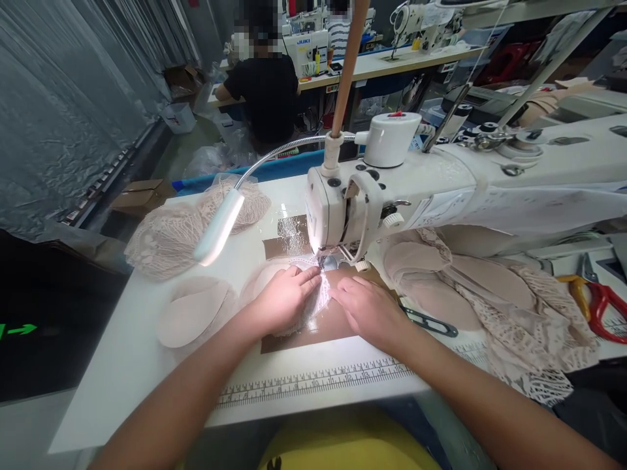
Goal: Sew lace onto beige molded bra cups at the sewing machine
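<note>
Under the needle of a white sewing machine lies a piece of pale lace fabric, lit brightly by the lamp. My left hand rests flat on the fabric just left of the needle, fingers stretched toward it. My right hand is on the other side, fingers curled, with thumb and index finger pinching the fabric's right edge. Its fingertips are partly hidden. Beneath both hands a brown sheet covers part of the white table. Sheer beige fabric continues from under my left hand.
Beige cup-shaped pieces and lace bundles lie on the left. More lace spreads right, near red-handled scissors and a dark thread snipper. A printed ruler runs along the front edge. A person sits beyond.
</note>
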Motion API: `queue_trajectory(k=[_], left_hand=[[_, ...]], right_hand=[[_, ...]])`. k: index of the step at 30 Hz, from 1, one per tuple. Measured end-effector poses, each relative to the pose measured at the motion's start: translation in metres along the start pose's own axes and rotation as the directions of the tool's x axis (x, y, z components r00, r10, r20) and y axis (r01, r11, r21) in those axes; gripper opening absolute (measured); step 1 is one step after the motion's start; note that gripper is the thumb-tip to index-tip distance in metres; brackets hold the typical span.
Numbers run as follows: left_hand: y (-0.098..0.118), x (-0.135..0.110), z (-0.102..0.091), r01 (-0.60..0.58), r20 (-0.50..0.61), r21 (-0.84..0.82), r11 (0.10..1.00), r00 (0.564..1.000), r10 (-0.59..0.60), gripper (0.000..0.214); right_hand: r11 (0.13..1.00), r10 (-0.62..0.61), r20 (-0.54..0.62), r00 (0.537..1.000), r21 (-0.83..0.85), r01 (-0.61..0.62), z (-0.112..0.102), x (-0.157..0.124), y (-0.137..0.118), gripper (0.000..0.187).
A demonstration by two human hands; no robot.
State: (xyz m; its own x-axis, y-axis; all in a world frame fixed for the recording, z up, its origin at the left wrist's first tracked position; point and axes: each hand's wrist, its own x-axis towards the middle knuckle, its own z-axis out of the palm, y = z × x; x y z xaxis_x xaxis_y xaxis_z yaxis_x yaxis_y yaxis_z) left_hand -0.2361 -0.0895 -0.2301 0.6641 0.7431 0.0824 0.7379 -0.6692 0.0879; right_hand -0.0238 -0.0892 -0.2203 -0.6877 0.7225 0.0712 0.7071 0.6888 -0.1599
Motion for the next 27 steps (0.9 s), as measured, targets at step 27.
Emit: queue_trajectory(k=[27], left_hand=[[-0.026,0.011,-0.001,-0.05,-0.028,-0.076,0.996,0.998,0.048,0.039]], right_hand=[[0.999,0.01,-0.244,0.97,-0.042,-0.02,0.017,0.02,0.013,0.037]])
